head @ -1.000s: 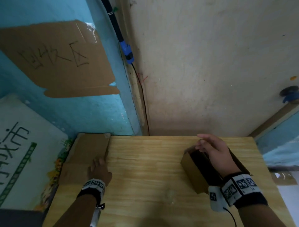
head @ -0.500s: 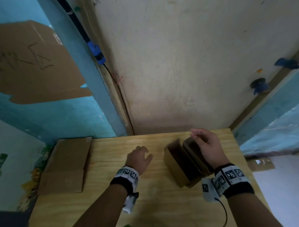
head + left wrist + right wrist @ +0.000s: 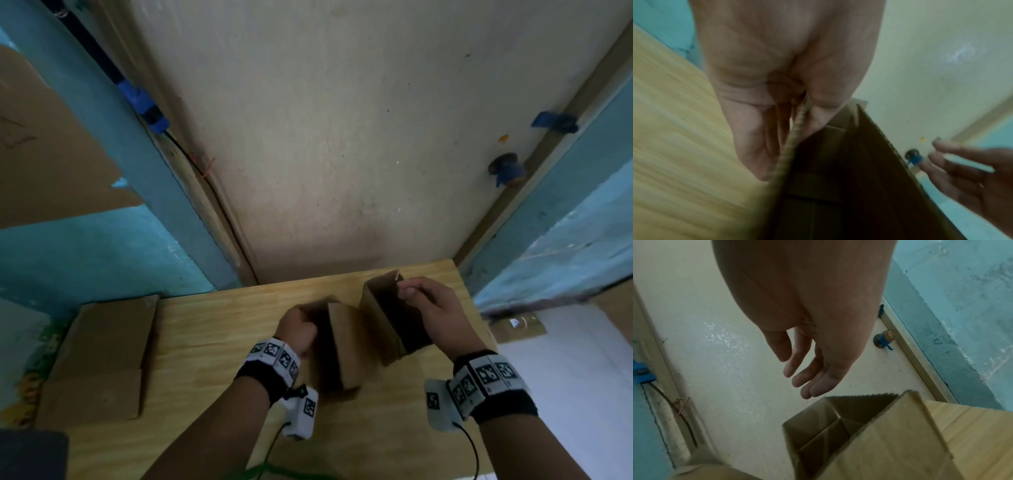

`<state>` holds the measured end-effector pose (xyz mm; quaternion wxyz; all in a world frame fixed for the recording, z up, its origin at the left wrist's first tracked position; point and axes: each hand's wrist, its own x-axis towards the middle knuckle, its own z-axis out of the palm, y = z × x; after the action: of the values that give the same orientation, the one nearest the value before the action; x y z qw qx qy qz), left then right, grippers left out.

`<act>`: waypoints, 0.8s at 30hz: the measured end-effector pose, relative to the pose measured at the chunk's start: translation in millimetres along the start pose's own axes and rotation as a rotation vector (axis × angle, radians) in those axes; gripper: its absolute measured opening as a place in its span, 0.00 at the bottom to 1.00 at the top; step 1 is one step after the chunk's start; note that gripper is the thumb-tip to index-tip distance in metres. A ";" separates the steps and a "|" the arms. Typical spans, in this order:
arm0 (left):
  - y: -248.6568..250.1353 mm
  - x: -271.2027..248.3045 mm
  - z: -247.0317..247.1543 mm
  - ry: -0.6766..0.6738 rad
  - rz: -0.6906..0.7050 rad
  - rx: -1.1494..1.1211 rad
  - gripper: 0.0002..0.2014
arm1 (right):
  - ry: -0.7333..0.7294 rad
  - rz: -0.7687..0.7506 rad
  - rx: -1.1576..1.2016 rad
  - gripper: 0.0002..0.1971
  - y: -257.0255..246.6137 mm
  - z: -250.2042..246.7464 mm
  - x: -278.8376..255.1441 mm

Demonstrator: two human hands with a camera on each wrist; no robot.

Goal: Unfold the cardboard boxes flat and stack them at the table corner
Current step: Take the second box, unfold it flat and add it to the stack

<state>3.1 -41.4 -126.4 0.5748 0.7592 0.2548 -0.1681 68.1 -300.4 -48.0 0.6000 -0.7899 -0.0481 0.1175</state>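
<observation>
While the left hand point(image 3: 297, 325) pinches the light, stiff cardboard box point(image 3: 363, 337) by its flap edge, the right hand point(image 3: 432, 313) hovers with relaxed fingers point(image 3: 797, 369).

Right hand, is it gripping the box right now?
No, the right hand hangs above the open cardboard box with fingers relaxed, not touching it.

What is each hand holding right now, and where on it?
Left hand pinches the open brown cardboard box by its left wall's edge; right hand holds nothing.

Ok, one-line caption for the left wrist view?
Left hand pinches the cardboard box wall; right hand hovers open.
</observation>
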 end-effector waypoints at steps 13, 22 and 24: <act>-14.5 -50.3 -93.4 0.126 0.345 -0.209 0.20 | -0.405 0.060 -0.190 0.30 -23.0 62.7 -14.6; -36.3 -81.1 -122.2 0.020 0.431 -0.399 0.18 | -0.632 0.112 -0.169 0.40 -51.2 99.0 -34.8; -35.9 -84.3 -123.4 0.036 0.444 -0.443 0.16 | -0.651 0.101 -0.177 0.40 -51.8 100.5 -36.1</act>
<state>-90.9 68.0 -73.6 0.7442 0.6555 0.1235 0.0345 12.1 -199.8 -19.0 0.4754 -0.7614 -0.2080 0.3887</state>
